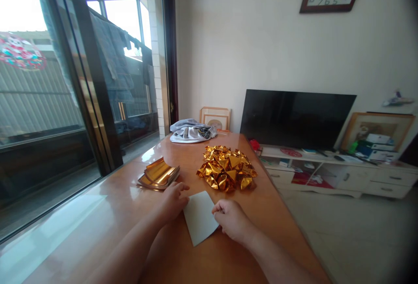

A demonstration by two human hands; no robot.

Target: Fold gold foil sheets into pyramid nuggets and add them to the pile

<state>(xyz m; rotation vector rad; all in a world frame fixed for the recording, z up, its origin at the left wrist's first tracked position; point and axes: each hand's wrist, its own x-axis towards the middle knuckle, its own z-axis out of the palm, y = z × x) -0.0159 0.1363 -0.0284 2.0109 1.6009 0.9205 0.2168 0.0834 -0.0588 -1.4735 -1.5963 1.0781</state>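
Observation:
A square sheet of paper (200, 218), pale side up, lies on the wooden table between my hands. My right hand (230, 219) pinches its right edge, which curls up slightly. At the left corner of the sheet is my left hand (174, 199), fingers stretched out and apart, the thumb by the paper's edge. Just beyond my left hand sits a stack of gold foil paper (160, 174), its top sheets curling up. A heap of folded gold foil pieces (227, 167) lies beyond the sheet, to the right of the stack.
The glossy wooden table (127, 227) runs away from me toward the wall. Crumpled grey cloth (191, 131) and picture frames (215, 118) are at its far end. A glass sliding door (81, 79) is on the left. A television (295, 118) stands on a white cabinet (354, 179) at right.

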